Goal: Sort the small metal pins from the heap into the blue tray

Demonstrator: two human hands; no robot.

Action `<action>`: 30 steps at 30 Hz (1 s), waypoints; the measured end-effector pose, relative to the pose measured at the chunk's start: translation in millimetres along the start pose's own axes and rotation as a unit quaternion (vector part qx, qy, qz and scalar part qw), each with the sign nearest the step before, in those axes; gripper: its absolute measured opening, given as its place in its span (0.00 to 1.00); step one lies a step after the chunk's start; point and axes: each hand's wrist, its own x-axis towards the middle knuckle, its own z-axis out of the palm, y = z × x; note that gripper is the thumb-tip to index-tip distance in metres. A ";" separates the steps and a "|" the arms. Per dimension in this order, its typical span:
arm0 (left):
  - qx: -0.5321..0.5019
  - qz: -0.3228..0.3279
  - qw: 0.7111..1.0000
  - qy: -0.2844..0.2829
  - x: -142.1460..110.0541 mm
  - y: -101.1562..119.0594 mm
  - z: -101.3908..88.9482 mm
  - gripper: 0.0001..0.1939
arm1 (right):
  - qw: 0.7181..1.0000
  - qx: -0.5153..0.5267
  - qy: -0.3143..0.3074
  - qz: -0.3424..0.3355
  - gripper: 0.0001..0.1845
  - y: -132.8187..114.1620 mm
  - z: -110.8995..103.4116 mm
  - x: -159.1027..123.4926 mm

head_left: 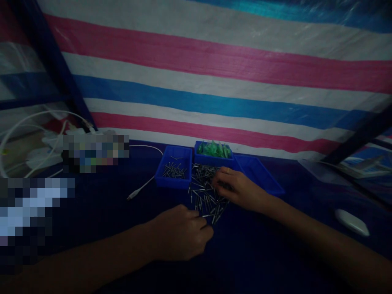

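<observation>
A pile of thin metal pins (206, 200), resembling blind rivets, lies loose on the dark blue table. At the pile's right side, my right hand (234, 188) reaches in with fingers bent and drawn together; whatever is between the fingertips is hidden. My left hand (185, 232) rests just in front of the pile, its fingers curled closed, and I cannot make out what they hold. Left of the pile, a blue tray (173, 183) contains several similar pins. Another blue tray (263, 175) lies right of the pile, partly behind my right hand.
Behind the pile, a small blue bin (214, 158) holds green plastic pieces (213, 149). A white cable (139, 191) lies left of the trays. A white rounded object (352, 222) is at the right. Striped sheeting (214, 73) hangs behind the table (245, 261).
</observation>
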 end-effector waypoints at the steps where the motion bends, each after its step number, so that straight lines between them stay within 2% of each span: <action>1: -0.006 -0.008 1.000 -0.005 0.8 1.5 1.7 0.05 | 1.000 0.022 -0.007 0.015 0.05 -2.5 0.5 -8.9; 6: -0.034 -0.058 0.997 -0.023 7.5 4.1 6.5 0.05 | 0.988 0.136 -0.056 0.054 0.06 -18.2 9.7 -44.9; 10: -0.057 -0.114 0.991 -0.027 11.7 3.2 9.6 0.06 | 0.977 0.180 -0.100 0.051 0.05 -24.7 15.0 -57.7; 13: -0.067 -0.121 0.990 -0.019 12.2 3.9 12.8 0.07 | 0.972 0.201 -0.111 0.047 0.05 -23.2 15.2 -60.0; 19: -0.060 -0.074 0.995 0.002 10.5 7.4 15.5 0.07 | 0.956 0.268 -0.094 0.065 0.05 -19.9 15.6 -60.7; 24: -0.094 -0.137 0.985 0.038 9.5 7.4 17.2 0.09 | 0.939 0.316 -0.094 0.095 0.04 -19.7 18.5 -60.6; 30: -0.187 -0.130 0.973 0.040 8.1 9.3 25.0 0.09 | 0.921 0.357 -0.096 0.121 0.04 -24.0 20.8 -61.0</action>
